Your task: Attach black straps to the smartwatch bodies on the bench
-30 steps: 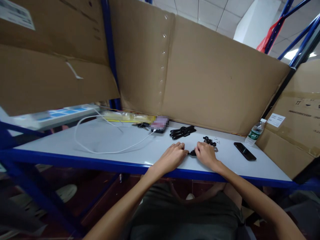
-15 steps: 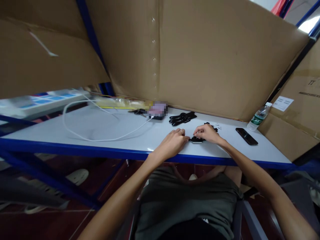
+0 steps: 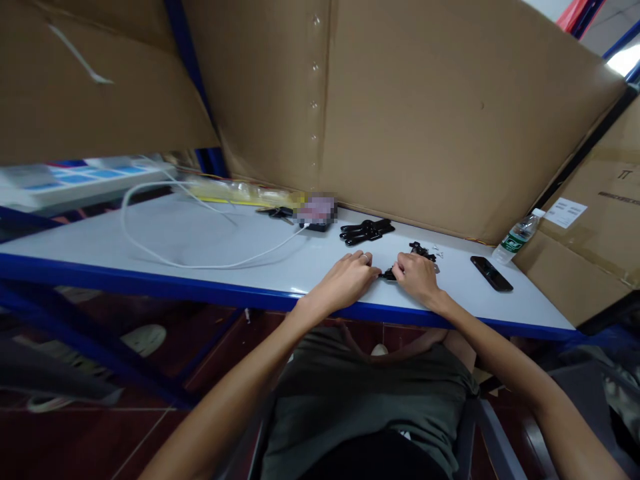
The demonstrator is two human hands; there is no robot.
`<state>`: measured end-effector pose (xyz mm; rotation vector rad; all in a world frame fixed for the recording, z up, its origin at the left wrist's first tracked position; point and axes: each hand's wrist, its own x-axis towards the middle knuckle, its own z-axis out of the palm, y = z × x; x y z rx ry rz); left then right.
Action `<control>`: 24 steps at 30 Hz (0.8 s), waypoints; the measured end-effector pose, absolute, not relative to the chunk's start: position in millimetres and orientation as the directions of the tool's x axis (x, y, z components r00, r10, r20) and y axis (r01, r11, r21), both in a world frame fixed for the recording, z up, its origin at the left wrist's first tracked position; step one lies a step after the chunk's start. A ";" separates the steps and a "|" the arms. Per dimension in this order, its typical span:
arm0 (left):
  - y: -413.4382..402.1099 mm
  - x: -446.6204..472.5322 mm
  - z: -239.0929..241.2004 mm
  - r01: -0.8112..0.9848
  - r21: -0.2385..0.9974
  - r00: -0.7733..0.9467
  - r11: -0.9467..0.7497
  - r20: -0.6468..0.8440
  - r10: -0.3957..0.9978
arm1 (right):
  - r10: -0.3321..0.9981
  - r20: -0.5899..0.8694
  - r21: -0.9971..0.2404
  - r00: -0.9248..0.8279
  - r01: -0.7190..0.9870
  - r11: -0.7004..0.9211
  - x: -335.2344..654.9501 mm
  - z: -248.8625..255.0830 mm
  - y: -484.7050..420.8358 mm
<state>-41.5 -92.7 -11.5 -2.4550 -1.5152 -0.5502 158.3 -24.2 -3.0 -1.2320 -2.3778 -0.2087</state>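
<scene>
Low over the front of the white table, my left hand [image 3: 351,273] is closed, its fingertips gripping the left end of a small black part [image 3: 388,275]. My right hand [image 3: 419,275] has its fingers curled over the right side of that same part and covers much of it. What the part is does not show clearly. Just behind my right hand lie several small black pieces [image 3: 421,250] and a few tiny silvery bits [image 3: 439,253]. Farther back and to the left rests a group of glossy black finger-like parts [image 3: 367,231].
A white cable [image 3: 210,267] loops across the table [image 3: 270,253] to a blurred-out box-shaped device [image 3: 316,213], with keys [image 3: 277,213] beside it. To the right are a phone [image 3: 491,273] and a water bottle [image 3: 519,237]. Cardboard [image 3: 400,113] walls the back; a power strip [image 3: 90,183] sits left.
My right hand has turned and curled down over the black part, where its fingertips were pinched above it before. My left hand keeps its hold. The camera view has shifted slightly.
</scene>
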 end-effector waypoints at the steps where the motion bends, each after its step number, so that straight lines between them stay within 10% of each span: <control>1: -92.6 -41.7 -11.7 0.889 0.027 0.405 -0.457 0.421 0.812 | 0.729 0.486 -0.104 -0.483 0.796 0.597 159.4 -4.2 -23.3; 15: -92.5 -39.3 -11.4 0.886 0.036 0.402 -0.463 0.440 0.803 | 0.558 0.641 -0.308 -0.527 0.489 0.816 170.2 -5.5 -24.8; 24: -92.0 -39.9 -13.4 0.888 0.028 0.402 -0.460 0.440 0.803 | 0.624 0.665 -0.291 -0.409 0.627 0.722 167.8 -6.3 -21.4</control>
